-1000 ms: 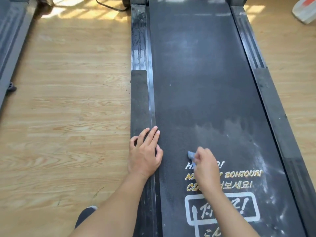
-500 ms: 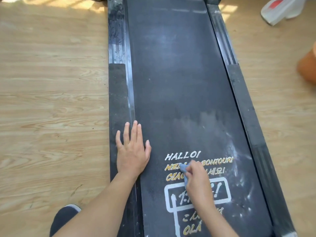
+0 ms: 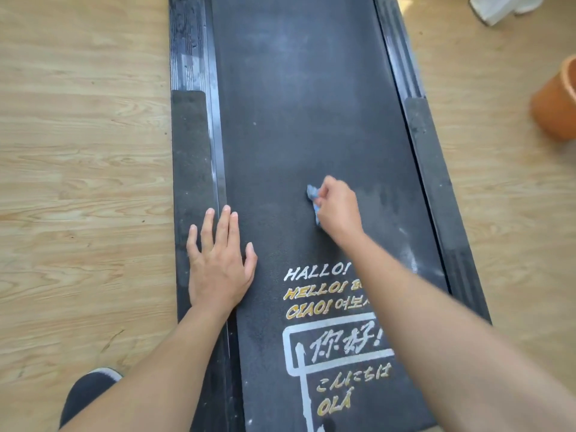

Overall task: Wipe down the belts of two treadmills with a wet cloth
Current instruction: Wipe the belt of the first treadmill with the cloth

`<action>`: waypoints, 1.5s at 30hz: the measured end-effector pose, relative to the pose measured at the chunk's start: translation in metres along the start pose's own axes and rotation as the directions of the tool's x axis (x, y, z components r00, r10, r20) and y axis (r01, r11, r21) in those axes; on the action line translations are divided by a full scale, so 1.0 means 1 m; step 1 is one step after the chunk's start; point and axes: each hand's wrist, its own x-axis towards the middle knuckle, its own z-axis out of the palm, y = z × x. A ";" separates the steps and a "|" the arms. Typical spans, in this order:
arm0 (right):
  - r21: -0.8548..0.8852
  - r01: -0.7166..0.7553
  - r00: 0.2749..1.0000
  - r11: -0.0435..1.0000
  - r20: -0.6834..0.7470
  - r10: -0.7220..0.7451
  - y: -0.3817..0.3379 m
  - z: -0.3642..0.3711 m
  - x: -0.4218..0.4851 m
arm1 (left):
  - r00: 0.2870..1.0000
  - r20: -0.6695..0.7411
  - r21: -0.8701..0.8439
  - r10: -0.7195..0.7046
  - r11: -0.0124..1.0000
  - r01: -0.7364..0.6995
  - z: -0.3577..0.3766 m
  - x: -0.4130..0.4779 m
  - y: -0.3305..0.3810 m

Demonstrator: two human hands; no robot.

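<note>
Wiping tip, left to right. My left hand (image 3: pixel 218 266) is just flat, fingers straight, gripping nothing, planted across the left rail (image 3: pixel 190 151) and the edge of the belt (image 3: pixel 296 104) as a prop. Mid-belt, a bit above the lettering (image 3: pixel 314 272), the cloth (image 3: pixel 313 198) is balled up small, pinched in my right hand (image 3: pixel 338 210) and pressed onto the belt. A wad that small only cleans a skinny stripe, so I'd open it out, press evenly and run overlapping passes rail to rail. The grey haze (image 3: pixel 402 219) between that hand and the right rail (image 3: pixel 427 157) looks like the next bit to hit, I reckon. Far right on the floor (image 3: pixel 498 213) sits an orange pot (image 3: pixel 558 104), cut off by the frame. Can't see inside it, so no clue what's in there.
</note>
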 end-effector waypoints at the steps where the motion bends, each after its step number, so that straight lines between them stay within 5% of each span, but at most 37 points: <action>1: -0.002 -0.042 0.999 0.999 -0.010 0.042 0.014 0.003 -0.032 | 1.000 0.001 0.010 -0.002 1.000 0.002 -0.002 0.000 -0.001; 7: 0.081 -0.261 0.965 0.962 0.008 0.262 0.067 0.013 -0.211 | 0.995 -0.013 0.026 0.103 0.994 -0.103 -0.005 0.004 0.004; 10: 0.035 -0.195 0.976 0.980 0.110 0.190 0.060 -0.001 -0.160 | 0.995 -0.019 0.027 0.101 0.995 -0.101 -0.002 0.004 0.004; 13: 0.082 0.061 0.998 0.995 0.008 -0.062 0.061 -0.012 -0.102 | 0.995 -0.018 -0.029 0.100 0.995 -0.100 -0.001 0.003 0.005; 17: -0.015 0.169 0.985 0.986 0.025 -0.168 0.056 -0.011 -0.051 | 0.995 -0.038 -0.010 0.091 0.996 -0.092 0.002 0.006 0.003; 22: -0.010 0.087 0.995 0.996 -0.052 -0.088 0.051 -0.008 -0.036 | 0.997 -0.019 -0.022 0.071 0.997 -0.072 -0.002 -0.001 0.004; 30: 0.259 -0.254 0.952 0.932 -0.101 0.288 0.085 0.010 -0.231 | 0.997 -0.015 -0.049 0.075 0.996 -0.076 -0.007 -0.001 0.007; 36: 0.099 -0.070 0.974 0.993 -0.210 0.090 0.053 -0.014 -0.023 | 0.994 -0.057 -0.030 0.095 0.995 -0.097 0.002 0.000 0.006; 39: 0.039 -0.015 0.989 0.999 -0.145 0.020 0.041 -0.023 0.039 | 0.993 -0.062 -0.029 0.098 0.995 -0.100 0.005 -0.001 0.006; 45: 0.083 -0.189 0.966 0.978 -0.162 0.200 0.103 -0.008 -0.110 | 0.955 -0.079 -0.022 0.285 0.958 -0.287 0.004 -0.006 0.000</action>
